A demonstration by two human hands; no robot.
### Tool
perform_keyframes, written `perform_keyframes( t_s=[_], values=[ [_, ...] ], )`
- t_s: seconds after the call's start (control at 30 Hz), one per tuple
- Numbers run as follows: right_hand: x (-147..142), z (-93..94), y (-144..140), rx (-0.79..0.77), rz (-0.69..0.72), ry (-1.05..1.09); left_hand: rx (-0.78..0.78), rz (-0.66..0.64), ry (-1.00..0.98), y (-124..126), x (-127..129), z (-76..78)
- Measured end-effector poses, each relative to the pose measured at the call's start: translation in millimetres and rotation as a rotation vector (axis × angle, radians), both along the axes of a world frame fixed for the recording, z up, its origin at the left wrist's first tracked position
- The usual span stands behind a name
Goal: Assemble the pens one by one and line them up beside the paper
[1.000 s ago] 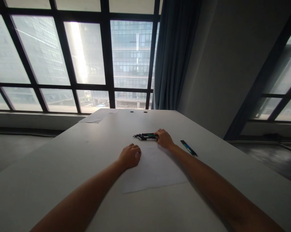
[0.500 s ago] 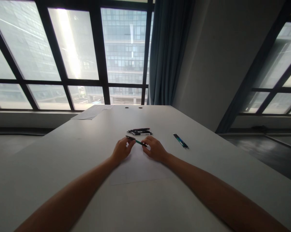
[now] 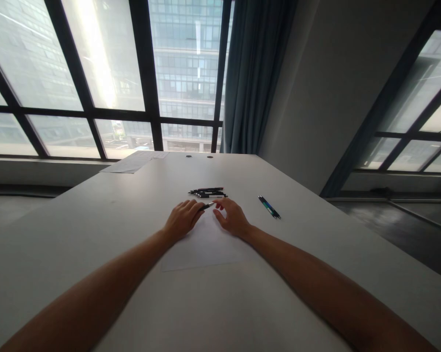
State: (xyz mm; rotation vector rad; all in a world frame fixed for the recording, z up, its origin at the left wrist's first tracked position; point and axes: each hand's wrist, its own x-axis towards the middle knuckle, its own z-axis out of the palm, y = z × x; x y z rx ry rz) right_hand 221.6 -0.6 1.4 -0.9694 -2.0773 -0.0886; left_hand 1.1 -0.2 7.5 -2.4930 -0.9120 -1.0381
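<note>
1. The left hand (image 3: 182,217) is closed around a pen (image 3: 207,207), fingers curled over its barrel so that only the dark tip end sticks out toward the right hand (image 3: 231,216). The right hand's fingers are loosely spread, its fingertips (image 3: 216,205) just beside the pen's tip; whether they touch it cannot be told.
2. The table (image 3: 96,234) is wide and pale, running from the near edge to the window side, and both forearms stretch across it.
3. The window (image 3: 96,73) fills the far wall with dark frames, and tall buildings show through the glass.
4. A blue-grey curtain (image 3: 250,78) hangs at the window's right edge, next to a plain wall.
5. A white sheet (image 3: 206,244) lies flat under both hands, its near edge between the forearms.
6. Far papers (image 3: 132,162) lie at the table's back left corner.
7. A bunch of pens (image 3: 208,192) lies just beyond the hands, side by side and pointing left to right, apart from the held pen.
8. A lone pen (image 3: 269,207), dark with a green middle, lies off to the right of the right hand, angled and well clear of the bunch.
9. Two small dark holes (image 3: 199,156) sit at the table's far edge.
</note>
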Motion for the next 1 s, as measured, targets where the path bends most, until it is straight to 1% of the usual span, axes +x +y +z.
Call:
perform_keyframes(
  t_s=[0.07, 0.13, 0.23, 0.33, 0.4, 0.5, 0.6, 0.73, 0.8, 0.87, 1.0],
  values=[
    [1.2, 0.0, -0.6, -0.009, 0.015, 0.016, -0.032, 0.055, 0.029, 0.5, -0.6, -0.9],
    [2.3, -0.4, -1.0, -0.017, 0.042, 0.024, -0.057, 0.082, 0.034, 1.7, -1.9, -2.4],
    [1.6, 0.0, -2.4, -0.033, 0.072, 0.005, -0.082, 0.084, 0.039, 3.6, -3.5, -4.7],
    [0.2, 3.0, -2.9, -0.032, 0.067, -0.005, -0.088, 0.084, 0.056, 4.1, -3.5, -5.6],
    [2.1, 5.3, -0.2, -0.027, 0.06, 0.027, -0.094, 0.087, 0.057, 3.5, -3.0, -5.4],
    [10.7, 6.4, 9.3, -0.043, 0.015, 0.105, -0.122, 0.113, 0.023, 2.8, -2.3, -5.1],
    [21.0, 2.7, 20.6, -0.079, -0.068, 0.149, -0.156, 0.138, -0.028, 3.7, -2.6, -5.7],
    [25.7, -3.5, 26.0, -0.212, -0.143, 0.187, -0.194, 0.167, -0.094, 5.9, -3.1, -6.7],
    [24.6, -4.9, 24.5, -0.268, -0.148, 0.168, -0.202, 0.176, -0.121, 6.4, -3.1, -6.7],
    [23.1, -5.2, 22.3, -0.291, -0.148, 0.135, -0.203, 0.176, -0.147, 6.2, -3.1, -6.3],
    [22.4, -5.0, 20.2, -0.279, -0.119, 0.073, -0.211, 0.197, -0.182, 5.5, -4.3, -5.6]
  ],
)
